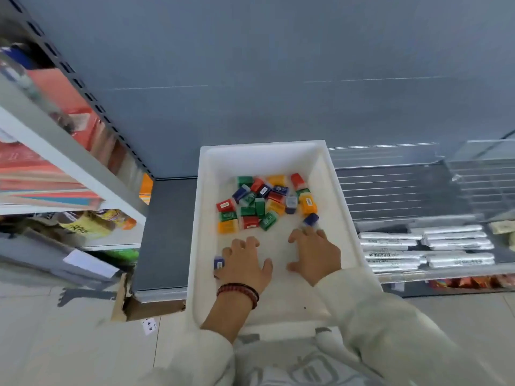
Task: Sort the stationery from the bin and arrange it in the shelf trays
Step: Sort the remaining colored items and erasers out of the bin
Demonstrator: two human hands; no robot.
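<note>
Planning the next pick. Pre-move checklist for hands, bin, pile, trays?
1. Both hands inside the bin: ok.
2. Left hand free: ok, fingers spread; a blue box lies beside it.
3. Right hand grip: cannot tell; fingertips meet another blue box.
4. Pile of coloured boxes within reach: ok, just ahead of both hands.
5. Shelf trays in view: ok, right of the bin.
</note>
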